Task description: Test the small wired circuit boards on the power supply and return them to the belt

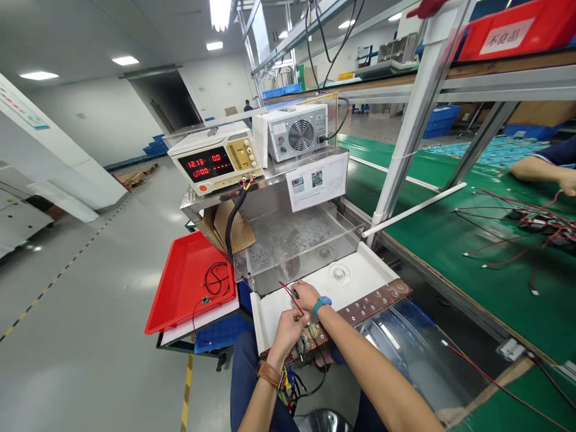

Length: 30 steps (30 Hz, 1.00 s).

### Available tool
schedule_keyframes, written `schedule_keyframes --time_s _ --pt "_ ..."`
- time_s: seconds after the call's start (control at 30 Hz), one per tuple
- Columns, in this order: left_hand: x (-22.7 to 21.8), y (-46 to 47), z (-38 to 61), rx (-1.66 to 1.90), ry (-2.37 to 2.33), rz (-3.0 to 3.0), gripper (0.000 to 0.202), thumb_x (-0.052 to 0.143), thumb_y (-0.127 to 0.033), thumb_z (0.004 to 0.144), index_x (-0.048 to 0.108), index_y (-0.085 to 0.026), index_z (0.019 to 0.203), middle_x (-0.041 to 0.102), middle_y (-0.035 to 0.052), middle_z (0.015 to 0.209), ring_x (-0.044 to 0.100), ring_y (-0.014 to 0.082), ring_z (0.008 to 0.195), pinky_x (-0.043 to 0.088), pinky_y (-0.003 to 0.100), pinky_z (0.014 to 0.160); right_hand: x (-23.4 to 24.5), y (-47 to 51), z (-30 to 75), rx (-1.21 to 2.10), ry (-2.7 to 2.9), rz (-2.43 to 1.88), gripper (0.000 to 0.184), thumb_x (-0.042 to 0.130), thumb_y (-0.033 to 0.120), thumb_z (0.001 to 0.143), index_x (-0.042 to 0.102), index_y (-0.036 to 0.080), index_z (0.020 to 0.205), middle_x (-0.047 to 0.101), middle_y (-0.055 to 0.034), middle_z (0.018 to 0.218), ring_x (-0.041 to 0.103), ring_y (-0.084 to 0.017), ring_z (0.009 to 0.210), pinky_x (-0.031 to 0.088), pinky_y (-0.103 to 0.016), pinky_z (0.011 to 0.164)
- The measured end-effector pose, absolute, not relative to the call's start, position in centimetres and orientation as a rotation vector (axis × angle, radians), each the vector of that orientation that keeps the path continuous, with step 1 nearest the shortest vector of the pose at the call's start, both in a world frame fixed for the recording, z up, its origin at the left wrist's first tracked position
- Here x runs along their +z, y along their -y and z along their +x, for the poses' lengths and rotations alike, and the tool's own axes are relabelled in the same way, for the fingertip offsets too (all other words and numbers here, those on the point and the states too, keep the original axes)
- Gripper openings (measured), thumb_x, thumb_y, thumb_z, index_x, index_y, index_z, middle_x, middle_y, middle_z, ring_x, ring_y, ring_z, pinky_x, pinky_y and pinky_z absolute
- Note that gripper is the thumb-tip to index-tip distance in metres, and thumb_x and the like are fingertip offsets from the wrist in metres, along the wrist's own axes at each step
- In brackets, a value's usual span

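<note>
My left hand [290, 330], with a brown strap at its wrist, is closed in a pinch on a thin red wire [285, 287]. Just beyond it, my right hand [308, 296] wears a teal band and has its fingers curled round a small dark part [294, 293]; its exact kind is hidden. Both hands are over the front of a white tray [366, 270]. Along the tray's front edge runs a brown strip [378, 303] with several metal studs. A green-ended connector [311, 330] on a black lead is close to my left fingertips.
A power supply [216, 159] with red digits stands on a metal shelf, beside a fan-cooled unit [299, 133]. At left, a red tray [180, 288] holds a cabled part. A co-worker's hand [567, 180] is by wires on the green bench [418, 240]. A white post [405, 132] rises nearby.
</note>
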<state>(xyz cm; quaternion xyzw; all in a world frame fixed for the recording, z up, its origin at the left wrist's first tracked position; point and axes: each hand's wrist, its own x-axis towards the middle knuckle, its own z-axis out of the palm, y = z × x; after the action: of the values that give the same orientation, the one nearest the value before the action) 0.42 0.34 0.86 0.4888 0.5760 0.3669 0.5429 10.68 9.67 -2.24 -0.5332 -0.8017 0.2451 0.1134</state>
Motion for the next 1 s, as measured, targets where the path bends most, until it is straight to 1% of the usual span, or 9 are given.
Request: schedule_keyframes --time_s 0.23,0.43,0.53,0.63,0.7,0.77,0.83,0.9,1.0 --pt "1.8 0.0 0.6 0.896 -1.364 1.162 0.041 0.074 -0.054 0.058 0.061 -0.015 0.057 0.055 0.0005 0.053 0.047 0.0114 0.052 0.036 0.024 0.056 -2.2 -9.4 10.3 0.730 2.332 -1.559 0.023 0.061 0.020 0.075 0.065 0.017 0.097 0.062 -0.0087 0.103 0.059 -0.020 0.090 0.039 -0.027 0.078" --pt "1.1 -0.1 0.7 0.921 -1.367 1.128 0.041 0.073 -0.054 0.056 0.061 -0.015 0.057 0.052 -0.0004 0.052 0.043 0.0113 0.052 0.031 0.025 0.055 -2.7 -9.5 10.0 0.741 2.299 -1.554 0.025 0.062 0.016 0.072 0.065 0.016 0.097 0.063 -0.0092 0.104 0.060 -0.020 0.088 0.039 -0.026 0.076" --pt "1.0 -0.3 0.6 0.982 -1.394 1.136 0.045 0.072 -0.058 0.055 0.062 -0.015 0.059 0.055 0.0012 0.054 0.046 0.0129 0.053 0.033 0.026 0.056 -2.5 -9.7 9.9 0.760 2.303 -1.520 0.021 0.061 0.012 0.069 0.066 0.015 0.090 0.063 -0.0087 0.102 0.060 -0.018 0.083 0.039 -0.026 0.074" --pt "1.3 -0.5 0.3 1.091 -1.486 1.123 0.050 0.070 -0.064 0.055 0.064 -0.015 0.063 0.058 0.0026 0.054 0.051 0.0164 0.055 0.038 0.029 0.058 -1.6 -9.5 10.0 0.776 2.232 -1.454 0.014 0.063 0.015 0.069 0.066 0.015 0.083 0.064 -0.0070 0.096 0.059 -0.017 0.082 0.040 -0.025 0.074" --pt "1.5 -0.5 0.1 1.145 -1.534 1.103 0.055 0.069 -0.068 0.053 0.065 -0.015 0.067 0.062 0.0046 0.057 0.056 0.0197 0.058 0.042 0.031 0.061 -0.7 -9.2 10.5 0.752 2.038 -1.408 0.014 0.067 0.019 0.069 0.067 0.017 0.083 0.064 -0.0052 0.092 0.059 -0.018 0.082 0.042 -0.026 0.075" --pt "1.7 -0.6 -0.1 1.167 -1.549 1.071 0.061 0.069 -0.070 0.049 0.066 -0.014 0.074 0.067 0.0069 0.063 0.061 0.0231 0.062 0.046 0.034 0.062 0.6 -9.3 12.2 0.706 1.700 -1.382 0.017 0.069 0.024 0.069 0.067 0.018 0.085 0.065 -0.0034 0.087 0.058 -0.017 0.079 0.044 -0.026 0.073" --pt "1.6 -0.9 -0.3 1.167 -1.558 1.024 0.066 0.071 -0.068 0.046 0.066 -0.015 0.084 0.069 0.0075 0.066 0.065 0.0258 0.066 0.049 0.035 0.062 2.2 -9.7 15.7 0.667 1.312 -1.344 0.022 0.071 0.031 0.071 0.067 0.019 0.088 0.065 -0.0018 0.080 0.057 -0.015 0.069 0.046 -0.025 0.066" --pt "1.5 -1.4 -0.4 1.175 -1.562 0.965 0.068 0.074 -0.065 0.043 0.064 -0.016 0.090 0.070 0.0072 0.068 0.068 0.0278 0.071 0.051 0.036 0.063 3.9 -9.8 21.4 0.629 0.973 -1.295 0.031 0.071 0.041 0.072 0.067 0.017 0.091 0.063 0.0000 0.070 0.054 -0.013 0.057 0.045 -0.024 0.055" --pt "1.1 -2.3 -0.8 1.165 -1.554 0.891 0.067 0.076 -0.058 0.038 0.062 -0.018 0.090 0.072 0.0077 0.075 0.069 0.0289 0.072 0.053 0.037 0.063 6.3 -9.0 32.8 0.485 0.598 -1.267 0.041 0.073 0.049 0.069 0.065 0.016 0.092 0.063 0.0010 0.064 0.051 -0.011 0.048 0.043 -0.023 0.045"
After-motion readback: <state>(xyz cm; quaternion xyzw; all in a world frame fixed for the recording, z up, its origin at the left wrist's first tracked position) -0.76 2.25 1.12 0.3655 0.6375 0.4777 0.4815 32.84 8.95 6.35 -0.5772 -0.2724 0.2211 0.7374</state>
